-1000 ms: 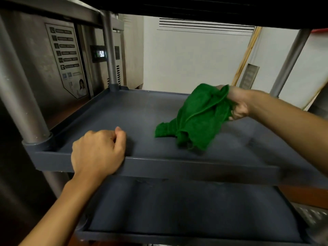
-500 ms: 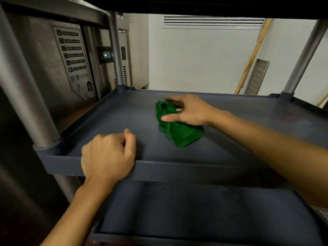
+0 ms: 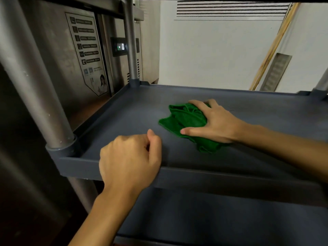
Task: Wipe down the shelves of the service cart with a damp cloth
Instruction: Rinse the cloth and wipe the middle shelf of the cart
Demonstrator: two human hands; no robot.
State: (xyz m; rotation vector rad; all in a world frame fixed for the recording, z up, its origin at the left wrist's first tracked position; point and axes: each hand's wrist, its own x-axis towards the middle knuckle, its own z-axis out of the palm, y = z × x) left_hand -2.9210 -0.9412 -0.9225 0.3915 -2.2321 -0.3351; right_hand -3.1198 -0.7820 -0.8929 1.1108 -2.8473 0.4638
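Note:
A crumpled green cloth (image 3: 184, 119) lies on the dark grey middle shelf (image 3: 124, 118) of the service cart. My right hand (image 3: 215, 121) presses flat on the cloth's right part, fingers stretched over it and thumb pointing left. My left hand (image 3: 129, 160) grips the shelf's front rim (image 3: 221, 177), fingers curled over the edge. Below it is the lower shelf (image 3: 213, 221), also dark grey. The top shelf's underside crosses the upper edge of the view.
Grey metal posts stand at the front left corner (image 3: 35, 82) and the back left corner (image 3: 130, 43). A steel appliance (image 3: 58, 55) with a label and a lit display sits close on the left. A wooden stick (image 3: 271, 50) leans on the white wall behind.
My right hand brought the cloth down from the air at the right onto the middle shelf and now presses it flat. My left hand kept its grip on the rim.

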